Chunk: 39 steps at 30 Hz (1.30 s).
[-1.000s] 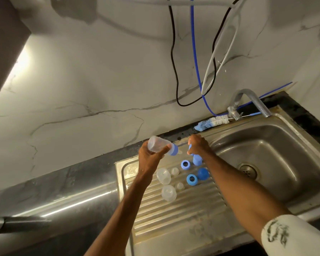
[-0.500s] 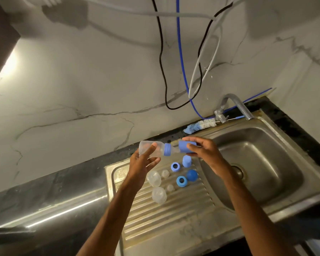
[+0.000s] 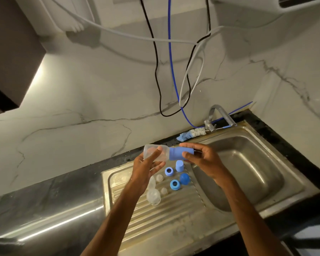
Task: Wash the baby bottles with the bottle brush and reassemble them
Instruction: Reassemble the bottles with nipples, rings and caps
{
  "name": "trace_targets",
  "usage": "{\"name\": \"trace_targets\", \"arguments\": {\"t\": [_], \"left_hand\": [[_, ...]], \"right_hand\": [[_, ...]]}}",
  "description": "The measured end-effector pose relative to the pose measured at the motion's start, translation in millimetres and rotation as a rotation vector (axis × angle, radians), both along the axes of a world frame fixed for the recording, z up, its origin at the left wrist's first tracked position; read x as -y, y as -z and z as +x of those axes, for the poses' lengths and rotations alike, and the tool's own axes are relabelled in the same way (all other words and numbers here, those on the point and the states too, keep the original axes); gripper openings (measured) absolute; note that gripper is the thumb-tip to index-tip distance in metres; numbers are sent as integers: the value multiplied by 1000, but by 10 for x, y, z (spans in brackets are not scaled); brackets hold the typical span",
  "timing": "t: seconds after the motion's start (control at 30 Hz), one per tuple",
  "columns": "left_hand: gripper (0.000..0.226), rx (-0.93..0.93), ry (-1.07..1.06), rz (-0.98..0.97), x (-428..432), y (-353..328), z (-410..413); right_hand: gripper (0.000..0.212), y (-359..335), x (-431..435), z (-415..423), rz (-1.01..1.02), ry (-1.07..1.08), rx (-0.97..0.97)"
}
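Observation:
My left hand (image 3: 146, 166) holds a clear baby bottle (image 3: 156, 153) lying sideways above the drainboard. My right hand (image 3: 201, 159) grips the blue cap (image 3: 179, 153) seated on the bottle's neck. Below on the ribbed drainboard (image 3: 164, 215) lie loose parts: a blue cap (image 3: 179, 165), two blue collar rings (image 3: 168, 171) (image 3: 174, 185), a blue dome cap (image 3: 184, 178), two clear teats (image 3: 159, 178) (image 3: 164, 191) and two clear bottles (image 3: 153, 197), one partly hidden by my left wrist. The bottle brush (image 3: 191, 133) lies on the sink's back rim by the tap.
The steel sink basin (image 3: 244, 174) is to the right, with a grey tap (image 3: 220, 115) at its back. Black, blue and white cables (image 3: 169, 71) hang down the marble wall. A dark counter (image 3: 44, 196) runs to the left.
My right hand picked up a blue cap from the drainboard and brought it onto the neck of the bottle held by my left hand. The camera tilted upward.

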State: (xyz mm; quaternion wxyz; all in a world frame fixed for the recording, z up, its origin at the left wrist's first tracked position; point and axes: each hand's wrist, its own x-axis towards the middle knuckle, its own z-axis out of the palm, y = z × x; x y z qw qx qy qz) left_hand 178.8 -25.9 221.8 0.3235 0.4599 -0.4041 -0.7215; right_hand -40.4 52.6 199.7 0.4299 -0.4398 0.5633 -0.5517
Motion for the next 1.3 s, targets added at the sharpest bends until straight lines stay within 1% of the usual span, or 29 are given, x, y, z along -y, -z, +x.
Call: {"name": "trace_targets", "arguments": {"t": [0.07, 0.23, 0.33, 0.37, 0.43, 0.47, 0.53, 0.63, 0.67, 0.7, 0.73, 0.8, 0.83, 0.9, 0.97, 1.03, 1.1, 1.17, 1.23, 1.3], "left_hand": [[47, -6, -6, -4, -56, -35, -44], [62, -14, 5, -56, -107, -45, -72], [66, -35, 8, -69, -109, -24, -68], [65, -42, 22, -69, -106, -29, -61], [56, -76, 53, -80, -92, -57, -46], [54, -90, 61, -90, -80, -61, -39], [60, -93, 56, -116, -49, -63, -35], [63, -48, 53, -163, 7, -15, -1], [61, -22, 77, -192, 41, 11, 25], [59, 24, 117, -227, 84, 29, 52], [58, 81, 160, -264, 146, 58, 86], [63, 228, 251, -418, 296, 106, 141], [65, 323, 295, -518, 377, 135, 152], [61, 495, 371, -671, 516, 171, 155], [59, 579, 429, -770, 621, 187, 122], [65, 639, 463, -849, 713, 199, 64], [71, 713, 465, -903, 822, 268, 3], [74, 786, 438, -917, 943, 380, -42], [72, 814, 356, -897, 1049, 520, -44], [68, 836, 277, -836, 1143, 692, 3]], "right_hand": [[40, -32, -19, 45, -25, 18, -75], [53, -113, -51, 118, -116, 10, -162], [52, -148, -34, 115, -147, 21, -183], [50, -154, -14, 104, -149, 19, -194], [47, -166, 37, 81, -133, 22, -200], [45, -166, 63, 77, -120, 26, -191], [41, -170, 104, 95, -94, 30, -141], [36, -193, 114, 112, 20, -26, 78], [37, -204, 113, 93, 75, -59, 130], [38, -204, 116, 56, 121, -97, 135], [40, -203, 122, 16, 154, -128, 121], [44, -208, 169, -61, 167, -129, 44], [46, -214, 216, -91, 155, -102, -17], [48, -255, 345, -121, 109, -65, -156], [50, -288, 512, -99, 64, -66, -313], [51, -281, 700, -21, 32, -64, -445], [54, -236, 874, 85, -10, -52, -548], [60, -156, 1037, 190, -28, -44, -612], [65, -62, 1159, 259, -26, -55, -602], [66, 54, 1217, 305, 12, -59, -566]]}}
